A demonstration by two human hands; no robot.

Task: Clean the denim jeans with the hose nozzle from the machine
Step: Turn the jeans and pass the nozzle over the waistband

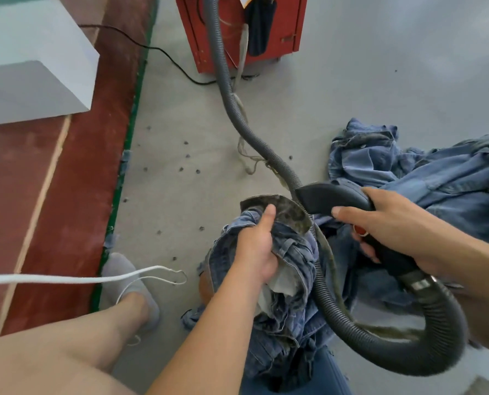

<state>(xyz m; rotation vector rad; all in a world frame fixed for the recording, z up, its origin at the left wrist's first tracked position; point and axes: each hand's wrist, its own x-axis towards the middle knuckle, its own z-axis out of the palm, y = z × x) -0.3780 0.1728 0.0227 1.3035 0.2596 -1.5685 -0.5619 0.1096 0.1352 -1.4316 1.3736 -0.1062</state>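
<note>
Denim jeans (289,280): faded blue, bunched and crumpled at lower centre, waistband uppermost, a dark-lined pocket bag turned out at the top and a white lining showing lower down. Hose nozzle (333,198): black, tapered, its flat mouth pointing left at the pocket bag's edge, just beside it. Hose (380,346): dark grey, ribbed, looping under the jeans' right side and running up the floor to the machine (232,32), a red cabinet at top centre.
</note>
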